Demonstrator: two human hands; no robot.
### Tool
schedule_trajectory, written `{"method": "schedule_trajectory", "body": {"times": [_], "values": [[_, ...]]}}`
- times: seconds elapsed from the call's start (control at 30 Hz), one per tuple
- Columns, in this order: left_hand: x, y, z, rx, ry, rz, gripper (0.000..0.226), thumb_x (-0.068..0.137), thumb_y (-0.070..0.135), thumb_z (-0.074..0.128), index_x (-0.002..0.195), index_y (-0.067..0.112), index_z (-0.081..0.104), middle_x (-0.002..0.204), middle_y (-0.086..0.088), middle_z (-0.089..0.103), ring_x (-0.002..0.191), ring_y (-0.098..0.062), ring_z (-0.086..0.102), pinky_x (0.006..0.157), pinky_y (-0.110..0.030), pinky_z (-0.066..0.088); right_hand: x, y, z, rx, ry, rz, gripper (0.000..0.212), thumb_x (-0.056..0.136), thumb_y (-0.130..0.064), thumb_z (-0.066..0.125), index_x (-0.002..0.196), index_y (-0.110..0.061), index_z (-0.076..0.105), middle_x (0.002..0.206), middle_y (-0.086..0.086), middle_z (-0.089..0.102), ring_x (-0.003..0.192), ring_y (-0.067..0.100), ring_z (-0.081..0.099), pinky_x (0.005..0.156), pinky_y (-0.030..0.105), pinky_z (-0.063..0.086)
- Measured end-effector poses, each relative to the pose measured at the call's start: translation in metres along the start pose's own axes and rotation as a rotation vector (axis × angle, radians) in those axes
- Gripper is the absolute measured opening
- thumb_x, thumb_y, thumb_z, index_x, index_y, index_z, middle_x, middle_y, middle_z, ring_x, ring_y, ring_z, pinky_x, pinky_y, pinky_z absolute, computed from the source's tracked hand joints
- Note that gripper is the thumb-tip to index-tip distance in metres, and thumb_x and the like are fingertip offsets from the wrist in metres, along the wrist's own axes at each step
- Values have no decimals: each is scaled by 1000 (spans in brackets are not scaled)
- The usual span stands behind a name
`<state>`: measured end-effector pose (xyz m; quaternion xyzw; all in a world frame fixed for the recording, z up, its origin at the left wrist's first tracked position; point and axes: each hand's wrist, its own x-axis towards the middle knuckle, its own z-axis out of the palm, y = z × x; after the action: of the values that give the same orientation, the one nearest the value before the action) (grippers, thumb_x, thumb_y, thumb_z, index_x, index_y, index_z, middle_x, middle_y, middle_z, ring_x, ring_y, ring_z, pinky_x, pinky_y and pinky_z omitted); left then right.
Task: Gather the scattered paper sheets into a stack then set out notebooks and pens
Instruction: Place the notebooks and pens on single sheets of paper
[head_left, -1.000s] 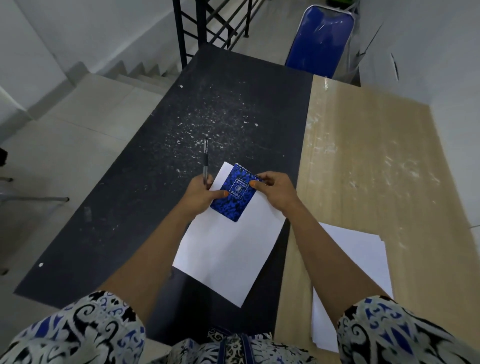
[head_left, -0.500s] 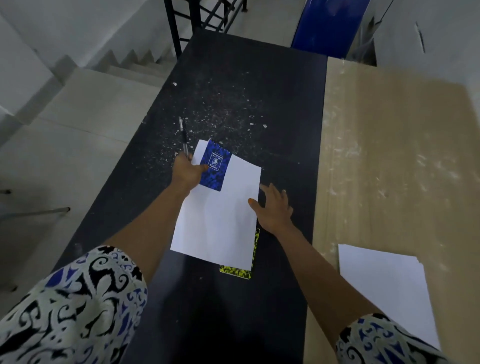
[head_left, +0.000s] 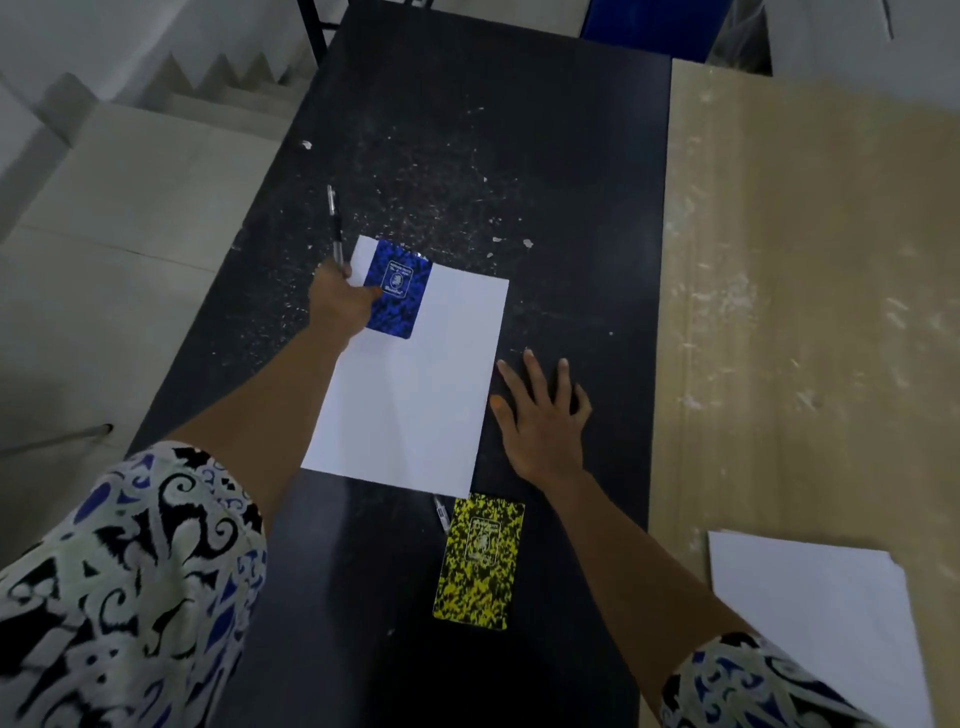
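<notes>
My left hand (head_left: 340, 299) holds a pen (head_left: 335, 226) that sticks out away from me, while its thumb presses a blue notebook (head_left: 397, 288) onto the far left corner of a white paper sheet (head_left: 415, 395) lying on the black table (head_left: 467, 156). Just right of that sheet, my right hand (head_left: 543, 415) lies flat on the table with fingers spread. A yellow-and-black notebook (head_left: 480, 564) lies nearer to me, with a second pen (head_left: 441, 514) poking out from under the sheet beside it. A stack of white sheets (head_left: 821, 618) rests on the wooden table (head_left: 805, 312) at the lower right.
The black table's left edge drops to a tiled floor and stairs (head_left: 208, 88). A blue chair (head_left: 644, 21) stands beyond the far end. White specks litter the black table's far half.
My right hand has let go of the blue notebook and moved right, off the sheet, onto the table. The left hand carried notebook and sheet away from me, uncovering the yellow notebook.
</notes>
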<state>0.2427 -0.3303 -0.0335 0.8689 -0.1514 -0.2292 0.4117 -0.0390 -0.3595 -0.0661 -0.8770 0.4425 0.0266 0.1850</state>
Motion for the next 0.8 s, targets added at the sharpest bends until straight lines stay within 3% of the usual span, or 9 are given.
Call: {"method": "schedule_trajectory", "body": {"times": [0.13, 0.23, 0.33, 0.4, 0.5, 0.6, 0.8], "values": [[12, 9, 3, 142, 58, 65, 28, 85, 10, 68, 101, 7, 44, 105, -13, 52, 97, -25, 52, 78, -37, 46, 1, 0, 9, -64, 55, 2, 50, 100, -54, 23, 149, -45, 17, 161, -9, 11, 148, 31, -2, 112, 52, 7], [7, 6, 5, 448, 154, 144, 40, 84, 25, 68, 112, 3, 50, 126, -17, 51, 121, -35, 44, 97, -49, 41, 1, 0, 11, -44, 95, 12, 48, 100, -51, 26, 148, -45, 23, 160, -9, 17, 148, 31, 3, 112, 51, 10], [-21, -1, 15, 516, 191, 340, 41, 85, 33, 62, 109, 1, 51, 124, -16, 49, 118, -35, 42, 95, -49, 39, 1, 0, 11, -45, 109, 13, 48, 100, -51, 27, 147, -44, 25, 160, -9, 19, 148, 32, 6, 113, 52, 13], [-41, -11, 25, 502, 123, 424, 40, 86, 34, 61, 108, 2, 51, 123, -16, 49, 116, -35, 44, 92, -48, 39, 1, -1, 11, -36, 117, 10, 48, 100, -51, 28, 147, -44, 26, 159, -8, 21, 148, 32, 8, 112, 53, 14], [-61, -26, 38, 591, -28, 433, 45, 89, 41, 59, 114, 5, 50, 141, -12, 42, 134, -33, 33, 105, -50, 31, -1, -1, 10, -44, 133, 16, 48, 99, -51, 30, 146, -44, 29, 158, -8, 23, 147, 32, 10, 111, 52, 16], [-64, -29, 44, 662, -61, 405, 47, 93, 44, 54, 120, 5, 50, 156, -9, 27, 147, -29, 14, 114, -49, 19, 0, -1, 10, -44, 124, 17, 48, 99, -51, 28, 147, -44, 27, 159, -9, 21, 148, 31, 8, 112, 52, 15], [-57, -18, 51, 761, -36, 348, 50, 96, 45, 45, 125, 4, 48, 152, -10, 29, 143, -32, 21, 112, -55, 19, 1, -1, 11, -44, 130, 21, 48, 99, -52, 28, 146, -44, 27, 158, -9, 22, 148, 32, 9, 111, 52, 16]]}}
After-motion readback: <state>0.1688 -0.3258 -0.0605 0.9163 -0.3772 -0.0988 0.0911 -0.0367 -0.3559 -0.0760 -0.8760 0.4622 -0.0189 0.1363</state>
